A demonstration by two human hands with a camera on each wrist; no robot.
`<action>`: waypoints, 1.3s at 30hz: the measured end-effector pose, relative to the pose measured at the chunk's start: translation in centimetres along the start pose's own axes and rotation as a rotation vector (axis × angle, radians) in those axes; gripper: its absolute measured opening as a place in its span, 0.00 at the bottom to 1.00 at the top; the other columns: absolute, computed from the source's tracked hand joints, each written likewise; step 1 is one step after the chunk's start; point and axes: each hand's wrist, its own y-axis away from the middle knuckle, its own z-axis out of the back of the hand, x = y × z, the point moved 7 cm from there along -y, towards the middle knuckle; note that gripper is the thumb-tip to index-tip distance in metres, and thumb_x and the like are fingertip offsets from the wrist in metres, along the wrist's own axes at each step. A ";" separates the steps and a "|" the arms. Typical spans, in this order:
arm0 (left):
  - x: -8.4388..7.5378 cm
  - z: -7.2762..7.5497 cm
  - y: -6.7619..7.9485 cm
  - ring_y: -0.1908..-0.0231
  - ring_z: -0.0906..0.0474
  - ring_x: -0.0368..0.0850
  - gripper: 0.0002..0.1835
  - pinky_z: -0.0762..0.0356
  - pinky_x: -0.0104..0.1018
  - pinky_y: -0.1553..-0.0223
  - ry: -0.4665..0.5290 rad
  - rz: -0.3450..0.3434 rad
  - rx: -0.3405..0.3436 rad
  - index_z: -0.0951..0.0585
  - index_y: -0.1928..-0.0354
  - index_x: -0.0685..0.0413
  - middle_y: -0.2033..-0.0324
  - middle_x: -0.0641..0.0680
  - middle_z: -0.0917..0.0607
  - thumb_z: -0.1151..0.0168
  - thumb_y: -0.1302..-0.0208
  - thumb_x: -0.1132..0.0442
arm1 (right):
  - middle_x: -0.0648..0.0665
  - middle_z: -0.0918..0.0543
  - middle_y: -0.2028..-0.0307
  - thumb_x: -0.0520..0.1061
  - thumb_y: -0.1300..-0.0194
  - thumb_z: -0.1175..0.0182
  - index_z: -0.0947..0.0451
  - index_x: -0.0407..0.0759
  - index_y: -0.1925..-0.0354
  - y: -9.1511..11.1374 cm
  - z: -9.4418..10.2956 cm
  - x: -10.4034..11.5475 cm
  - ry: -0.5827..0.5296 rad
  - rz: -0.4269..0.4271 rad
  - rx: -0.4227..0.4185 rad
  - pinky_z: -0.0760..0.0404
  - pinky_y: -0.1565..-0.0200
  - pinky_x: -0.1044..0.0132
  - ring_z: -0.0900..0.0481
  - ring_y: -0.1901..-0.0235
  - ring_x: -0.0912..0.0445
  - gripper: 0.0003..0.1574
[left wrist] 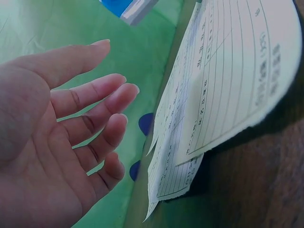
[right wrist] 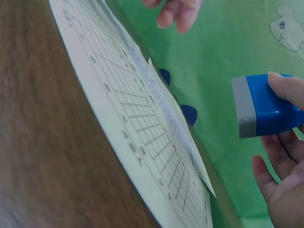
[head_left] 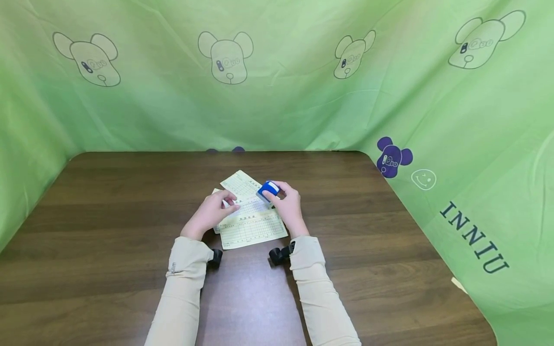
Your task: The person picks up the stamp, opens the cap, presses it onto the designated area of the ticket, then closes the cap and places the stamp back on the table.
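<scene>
My right hand point(head_left: 287, 204) pinches a blue stamp point(head_left: 268, 191) with a grey end between thumb and fingers. In the right wrist view the stamp point(right wrist: 266, 105) is held above the papers, its grey end apart from them. Several printed form sheets point(head_left: 253, 233) with ruled tables lie overlapping on the table under both hands. My left hand point(head_left: 213, 210) hovers over the left side of the sheets. In the left wrist view its fingers point(left wrist: 102, 118) are loosely bent, with nothing between them and the thumb; the papers point(left wrist: 228, 80) stand apart from them.
A brown wooden table point(head_left: 117, 230) spreads around the papers. Green curtain point(head_left: 294, 105) with printed bear heads hangs behind and along the sides. A small pale object point(head_left: 459, 284) lies at the table's right edge. Black wrist cameras point(head_left: 279, 255) sit on both wrists.
</scene>
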 end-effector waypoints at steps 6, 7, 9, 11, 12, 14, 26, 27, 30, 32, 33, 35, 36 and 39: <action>-0.2 -0.1 -0.1 0.67 0.28 0.46 0.17 0.31 0.33 0.63 0.013 -0.001 0.008 0.21 0.51 0.63 0.61 0.57 0.16 0.37 0.36 0.58 | 0.36 0.18 0.47 0.45 0.40 0.32 0.21 0.39 0.47 0.1 -0.9 0.2 0.006 -0.015 0.068 0.22 0.43 0.52 0.20 0.46 0.45 0.23; -0.3 -0.1 -0.1 0.67 0.28 0.46 0.17 0.31 0.33 0.63 0.015 -0.005 0.008 0.21 0.51 0.63 0.61 0.58 0.16 0.37 0.36 0.58 | 0.36 0.18 0.48 0.45 0.40 0.32 0.21 0.38 0.47 0.2 -1.0 0.3 0.004 -0.009 0.074 0.23 0.42 0.52 0.20 0.46 0.45 0.23; -0.4 -0.1 -0.1 0.67 0.28 0.46 0.17 0.31 0.33 0.63 0.017 -0.017 0.006 0.20 0.51 0.63 0.61 0.58 0.16 0.37 0.36 0.58 | 0.36 0.17 0.49 0.44 0.40 0.32 0.21 0.38 0.48 0.2 -1.2 0.5 -0.004 0.007 0.085 0.23 0.42 0.53 0.20 0.46 0.45 0.23; -0.4 -0.2 -0.2 0.67 0.28 0.46 0.17 0.31 0.33 0.63 0.017 -0.025 0.005 0.20 0.51 0.63 0.61 0.58 0.16 0.37 0.36 0.58 | 0.36 0.17 0.50 0.44 0.40 0.32 0.20 0.37 0.48 0.2 -1.4 0.7 -0.011 0.025 0.097 0.23 0.42 0.53 0.20 0.47 0.46 0.23; -0.4 -0.2 -0.2 0.67 0.28 0.46 0.17 0.31 0.33 0.63 0.018 -0.027 0.005 0.20 0.51 0.63 0.61 0.58 0.15 0.37 0.36 0.58 | 0.35 0.17 0.50 0.44 0.40 0.32 0.20 0.36 0.48 0.2 -1.5 0.8 -0.014 0.034 0.102 0.23 0.42 0.53 0.19 0.48 0.46 0.23; -0.4 -0.2 -0.3 0.67 0.28 0.46 0.17 0.31 0.34 0.63 0.021 -0.027 0.005 0.21 0.51 0.63 0.60 0.58 0.16 0.37 0.36 0.58 | 0.35 0.16 0.51 0.44 0.40 0.32 0.20 0.36 0.49 0.3 -1.8 1.1 -0.011 0.049 0.115 0.23 0.43 0.53 0.19 0.49 0.46 0.23; -0.8 -0.2 -0.1 0.66 0.27 0.48 0.17 0.30 0.34 0.62 0.070 -0.035 0.008 0.20 0.50 0.63 0.59 0.60 0.16 0.36 0.36 0.59 | 0.33 0.17 0.50 0.41 0.40 0.33 0.22 0.34 0.47 0.6 -2.6 2.2 -0.013 0.076 0.200 0.23 0.42 0.54 0.19 0.48 0.44 0.23; -0.9 -0.1 -0.1 0.66 0.27 0.48 0.17 0.30 0.34 0.62 0.074 -0.042 0.008 0.21 0.51 0.64 0.59 0.60 0.16 0.36 0.36 0.59 | 0.33 0.18 0.49 0.40 0.40 0.33 0.22 0.34 0.46 0.6 -2.7 2.2 -0.014 0.076 0.206 0.23 0.42 0.54 0.19 0.48 0.44 0.24; -1.0 -0.1 -0.1 0.66 0.27 0.48 0.17 0.29 0.34 0.63 0.083 -0.053 0.007 0.21 0.51 0.64 0.59 0.60 0.16 0.36 0.36 0.59 | 0.32 0.18 0.49 0.39 0.40 0.33 0.22 0.33 0.46 0.7 -2.9 2.5 -0.023 0.082 0.224 0.23 0.42 0.53 0.19 0.48 0.43 0.24; -1.0 -0.1 -0.1 0.66 0.26 0.48 0.17 0.29 0.34 0.63 0.089 -0.058 0.009 0.21 0.51 0.64 0.59 0.61 0.16 0.36 0.36 0.59 | 0.32 0.18 0.49 0.39 0.40 0.33 0.22 0.33 0.47 0.8 -3.0 2.7 -0.036 0.085 0.234 0.23 0.42 0.54 0.19 0.48 0.43 0.23; -1.0 -0.1 -0.1 0.65 0.26 0.48 0.17 0.29 0.34 0.63 0.089 -0.062 0.011 0.21 0.51 0.64 0.59 0.61 0.16 0.36 0.36 0.59 | 0.32 0.18 0.49 0.38 0.40 0.33 0.22 0.32 0.47 0.8 -3.0 2.7 -0.041 0.088 0.238 0.23 0.42 0.54 0.19 0.48 0.43 0.23; -1.0 -0.1 -0.2 0.65 0.26 0.48 0.17 0.29 0.34 0.63 0.092 -0.067 0.012 0.21 0.51 0.63 0.59 0.60 0.16 0.36 0.36 0.59 | 0.32 0.18 0.49 0.38 0.40 0.34 0.23 0.32 0.47 0.8 -3.1 2.9 -0.047 0.091 0.250 0.23 0.42 0.54 0.19 0.48 0.44 0.23; -1.0 -0.1 -0.2 0.64 0.26 0.48 0.16 0.29 0.34 0.63 0.093 -0.072 0.011 0.20 0.52 0.62 0.59 0.60 0.16 0.36 0.36 0.59 | 0.32 0.18 0.49 0.38 0.40 0.34 0.23 0.32 0.46 0.8 -3.2 2.9 -0.052 0.093 0.257 0.23 0.41 0.55 0.19 0.48 0.44 0.23; -1.0 -0.1 -0.3 0.64 0.26 0.48 0.15 0.29 0.34 0.63 0.102 -0.091 0.005 0.20 0.53 0.61 0.60 0.58 0.16 0.35 0.37 0.59 | 0.32 0.18 0.49 0.38 0.39 0.34 0.23 0.32 0.46 0.9 -3.3 3.2 -0.060 0.100 0.273 0.23 0.41 0.55 0.20 0.49 0.44 0.23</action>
